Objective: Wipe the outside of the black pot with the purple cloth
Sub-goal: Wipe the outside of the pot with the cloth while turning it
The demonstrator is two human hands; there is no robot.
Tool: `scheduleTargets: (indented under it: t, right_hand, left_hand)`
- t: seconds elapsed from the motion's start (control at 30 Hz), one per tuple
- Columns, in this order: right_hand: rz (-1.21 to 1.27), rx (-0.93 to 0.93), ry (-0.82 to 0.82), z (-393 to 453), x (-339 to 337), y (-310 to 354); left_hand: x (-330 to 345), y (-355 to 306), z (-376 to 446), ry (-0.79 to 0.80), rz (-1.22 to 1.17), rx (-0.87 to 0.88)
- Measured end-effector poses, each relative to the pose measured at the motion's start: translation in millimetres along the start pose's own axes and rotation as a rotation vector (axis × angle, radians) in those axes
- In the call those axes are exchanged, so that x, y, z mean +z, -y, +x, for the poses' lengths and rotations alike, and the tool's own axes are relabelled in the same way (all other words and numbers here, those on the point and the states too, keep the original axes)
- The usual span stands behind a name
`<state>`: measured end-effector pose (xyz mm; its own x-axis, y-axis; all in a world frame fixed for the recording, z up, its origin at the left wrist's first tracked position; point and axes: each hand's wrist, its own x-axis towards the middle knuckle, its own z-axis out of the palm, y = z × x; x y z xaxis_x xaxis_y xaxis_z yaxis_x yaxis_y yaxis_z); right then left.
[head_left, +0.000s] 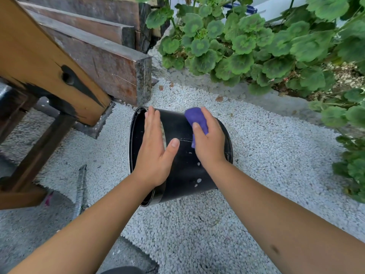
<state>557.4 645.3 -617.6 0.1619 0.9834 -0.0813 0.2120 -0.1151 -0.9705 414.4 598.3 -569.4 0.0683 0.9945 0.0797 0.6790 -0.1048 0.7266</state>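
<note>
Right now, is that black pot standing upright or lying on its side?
On its side. The black pot lies on the white gravel, its open rim facing left, with the left hand flat on its wall.

Soft, even daylight — no hard shadows, faint sheen on the black pot (pixel 183 155). Wide-angle bending curves the frame edges — near-left gravel (pixel 197 224) looks smeared, centre sharp.

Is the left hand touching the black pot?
Touching. The head view shows the left hand lying flat on the pot, palm and fingers on its side near the open rim.
</note>
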Motion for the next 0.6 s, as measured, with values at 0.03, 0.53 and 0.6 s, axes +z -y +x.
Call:
scheduleTargets:
  t: [0.03, 0.53, 0.6]
  right_hand:
    - [0.104, -0.002, 0.019, -1, 6, 14]
    - [-0.308, -0.25, -0.111, -23, 21, -10]
    - [-0.35, -0.2, -0.108, -19, 6, -34]
  left_hand:
    - [0, 0, 1, 0.002, -0.01, 0.003]
    - [0, 2, 2, -0.028, -0.001, -0.013]
    - [-3, 6, 0, -0.028, -0.005, -0.035]
